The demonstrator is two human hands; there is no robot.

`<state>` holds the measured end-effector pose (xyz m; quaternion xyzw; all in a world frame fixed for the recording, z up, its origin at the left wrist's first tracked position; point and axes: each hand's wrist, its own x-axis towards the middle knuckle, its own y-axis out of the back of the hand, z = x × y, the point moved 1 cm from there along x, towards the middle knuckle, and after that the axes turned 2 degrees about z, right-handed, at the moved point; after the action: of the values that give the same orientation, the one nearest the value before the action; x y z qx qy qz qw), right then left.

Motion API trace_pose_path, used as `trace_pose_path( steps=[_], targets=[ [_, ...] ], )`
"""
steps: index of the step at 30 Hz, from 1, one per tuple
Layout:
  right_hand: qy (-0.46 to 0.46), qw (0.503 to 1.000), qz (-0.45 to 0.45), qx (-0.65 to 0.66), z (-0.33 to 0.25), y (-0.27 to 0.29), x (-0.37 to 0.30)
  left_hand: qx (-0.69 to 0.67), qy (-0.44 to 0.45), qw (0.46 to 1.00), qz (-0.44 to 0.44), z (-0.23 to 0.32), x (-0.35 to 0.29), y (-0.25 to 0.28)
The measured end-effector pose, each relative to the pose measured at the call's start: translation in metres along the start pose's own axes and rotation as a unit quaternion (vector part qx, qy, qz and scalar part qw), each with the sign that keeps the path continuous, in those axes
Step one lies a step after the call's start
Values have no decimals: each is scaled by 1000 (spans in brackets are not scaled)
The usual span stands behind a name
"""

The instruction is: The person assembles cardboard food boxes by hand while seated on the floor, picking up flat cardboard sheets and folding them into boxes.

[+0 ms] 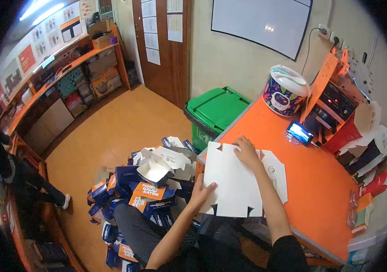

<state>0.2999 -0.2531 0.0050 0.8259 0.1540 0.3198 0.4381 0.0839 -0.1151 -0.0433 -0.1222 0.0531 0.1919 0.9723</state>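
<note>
A flat white cardboard box blank (pixel 230 183) with notched edges lies tilted over the near left edge of the orange table. My left hand (pixel 201 194) grips its left side, thumb on top and fingers underneath. At its far edge my right hand (pixel 248 154) is closed on the card with bent fingers; part of the grip is hidden. Beneath it on the right, more white card (pixel 276 174) with a small printed mark shows. To the left of my hands is a heap of folded blue-and-orange boxes (pixel 150 192), topped by an open white box (pixel 155 171).
On the orange table (pixel 311 181) stand a patterned rice cooker (pixel 286 90), a lit phone (pixel 300 133) and an orange shelf (pixel 322 99). Cartons and packets line its right side. A green bin (pixel 218 111) stands beyond the table. A person's leg (pixel 50 192) shows at far left.
</note>
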Motion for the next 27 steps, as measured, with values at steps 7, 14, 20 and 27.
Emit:
trace_pose_path(
  steps=[7, 14, 20, 27],
  targets=[
    [-27, 996, -51, 67, 1, 1, 21, 9, -14, 1000, 7, -4, 11, -2],
    [-15, 998, -21, -50, -5, 21, 21, 13, 20, 1000, -6, 4, 14, -7],
    [16, 998, -47, 45, -39, 91, 35, 92, -241, 959, 114, -22, 31, -4],
    [-6, 996, -92, 15, -173, 207, -10, 52, 0, 988, -145, 141, -50, 1]
  ],
)
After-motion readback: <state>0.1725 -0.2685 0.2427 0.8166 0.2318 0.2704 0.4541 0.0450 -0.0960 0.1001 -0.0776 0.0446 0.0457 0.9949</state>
